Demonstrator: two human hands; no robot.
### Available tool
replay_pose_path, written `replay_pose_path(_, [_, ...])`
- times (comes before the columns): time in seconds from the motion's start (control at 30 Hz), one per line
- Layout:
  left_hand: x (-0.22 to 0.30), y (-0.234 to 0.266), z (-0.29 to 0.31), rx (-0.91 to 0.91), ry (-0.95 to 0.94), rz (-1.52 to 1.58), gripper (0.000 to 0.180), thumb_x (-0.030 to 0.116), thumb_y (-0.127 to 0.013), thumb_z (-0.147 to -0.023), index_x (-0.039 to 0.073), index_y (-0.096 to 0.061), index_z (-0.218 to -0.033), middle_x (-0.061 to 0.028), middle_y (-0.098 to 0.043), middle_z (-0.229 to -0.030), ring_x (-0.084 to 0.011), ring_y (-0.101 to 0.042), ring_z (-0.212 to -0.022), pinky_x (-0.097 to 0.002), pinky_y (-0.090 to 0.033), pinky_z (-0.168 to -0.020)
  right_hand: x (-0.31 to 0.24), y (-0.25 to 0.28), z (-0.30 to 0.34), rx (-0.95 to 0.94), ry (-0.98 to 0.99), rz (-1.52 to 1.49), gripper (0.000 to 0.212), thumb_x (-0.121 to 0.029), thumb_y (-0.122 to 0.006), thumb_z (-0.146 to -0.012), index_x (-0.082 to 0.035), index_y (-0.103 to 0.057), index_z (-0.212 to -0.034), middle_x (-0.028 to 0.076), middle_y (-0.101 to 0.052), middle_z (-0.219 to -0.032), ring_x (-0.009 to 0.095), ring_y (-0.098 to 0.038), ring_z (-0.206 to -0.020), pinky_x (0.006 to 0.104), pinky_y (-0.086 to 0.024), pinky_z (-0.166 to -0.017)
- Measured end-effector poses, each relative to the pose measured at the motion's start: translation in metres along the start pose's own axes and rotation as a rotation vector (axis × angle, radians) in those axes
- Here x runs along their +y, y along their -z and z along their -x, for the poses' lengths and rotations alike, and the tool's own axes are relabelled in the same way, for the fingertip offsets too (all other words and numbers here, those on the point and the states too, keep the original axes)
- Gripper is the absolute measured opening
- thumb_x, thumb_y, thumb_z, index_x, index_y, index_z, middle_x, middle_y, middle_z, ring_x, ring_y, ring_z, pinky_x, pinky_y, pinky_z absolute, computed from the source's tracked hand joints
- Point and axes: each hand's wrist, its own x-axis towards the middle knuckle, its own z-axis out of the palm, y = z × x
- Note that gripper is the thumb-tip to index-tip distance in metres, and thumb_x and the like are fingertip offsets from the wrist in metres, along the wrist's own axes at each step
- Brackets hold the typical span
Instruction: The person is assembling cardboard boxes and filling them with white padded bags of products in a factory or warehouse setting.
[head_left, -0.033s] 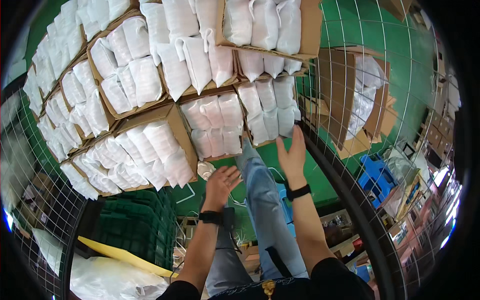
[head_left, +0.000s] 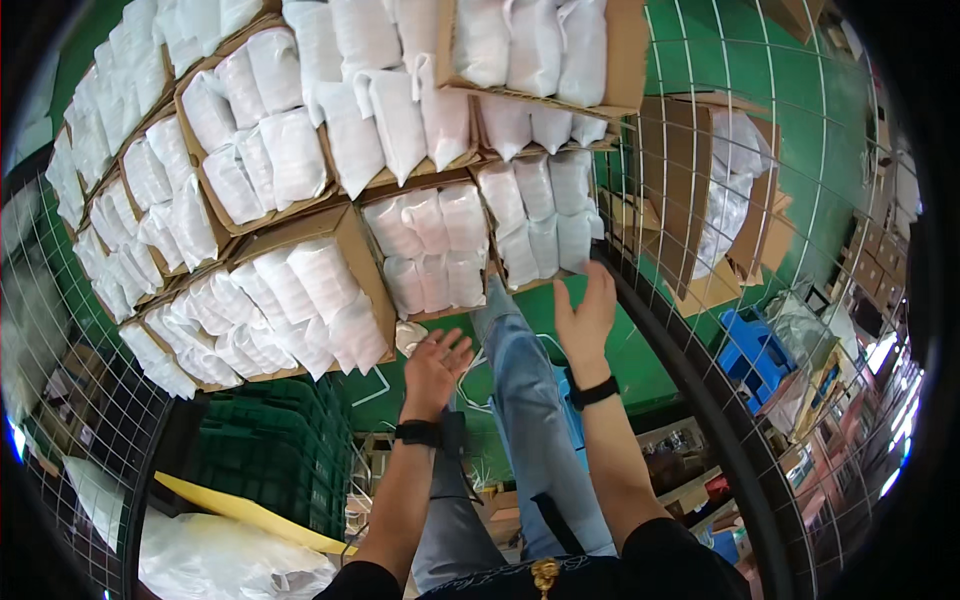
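Observation:
My left hand [head_left: 436, 372] hangs with its fingers apart and nothing in it, just below a carton of pinkish-white wrapped packs [head_left: 432, 225]. My right hand [head_left: 586, 315] is also empty, thumb and fingers spread. It is nearest to the lower edge of a carton with white wrapped packs [head_left: 540, 245], and a contact with it cannot be made out. Left of my left hand, a tilted cardboard carton [head_left: 362, 262] holds several rows of white packs [head_left: 320, 280]. More filled cartons are stacked behind, one [head_left: 622, 60] sitting higher at the top.
Wire mesh panels with a dark rail [head_left: 690, 390] stand on both sides. Green crates [head_left: 270, 450] and a white plastic bag [head_left: 230, 560] lie at lower left. Beyond the right mesh are an opened carton [head_left: 680, 190] and a blue stool [head_left: 755, 355]. The floor [head_left: 650, 370] is green.
My left hand has turned slightly and its fingers have spread a little more. My right hand has drawn back slightly toward me. The cartons stay as they were.

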Motion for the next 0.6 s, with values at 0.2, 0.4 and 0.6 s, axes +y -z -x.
replay_pose_path(0.2, [0.009,0.028,-0.039,-0.099,-0.341,0.630,0.046,0.036,-0.032,-0.093,0.012,-0.034,-0.132,-0.0080,-0.035,-0.138,-0.0333,-0.030,-0.128,-0.0559,-0.019,-0.107,-0.052,-0.033,0.044,-0.618,-0.898,-0.890,0.032,-0.015,-0.064,-0.082,0.003,-0.048,-0.103,0.015,-0.058,-0.096,0.021,-0.063,-0.072,0.0283,-0.051,-0.055])
replay_pose_path(0.4, [0.007,0.039,-0.049,-0.144,-0.406,0.286,0.049,0.041,-0.035,-0.092,0.010,-0.039,-0.130,-0.0086,-0.039,-0.137,-0.0297,-0.034,-0.127,-0.0486,-0.025,-0.106,-0.059,-0.085,0.033,-0.842,-1.208,-1.467,0.045,-0.005,-0.057,-0.084,0.003,-0.033,-0.121,0.022,-0.054,-0.107,0.030,-0.064,-0.083,0.0364,-0.056,-0.068])
replay_pose_path(0.6, [0.011,0.034,-0.044,-0.282,-0.470,0.229,0.049,0.041,-0.034,-0.092,0.009,-0.039,-0.129,-0.0090,-0.040,-0.137,-0.0295,-0.035,-0.127,-0.0489,-0.027,-0.105,-0.061,-0.095,0.043,-0.705,-0.819,-1.261,0.057,0.010,-0.052,-0.080,0.001,-0.026,-0.131,0.019,-0.057,-0.104,0.026,-0.065,-0.079,0.0320,-0.056,-0.064])
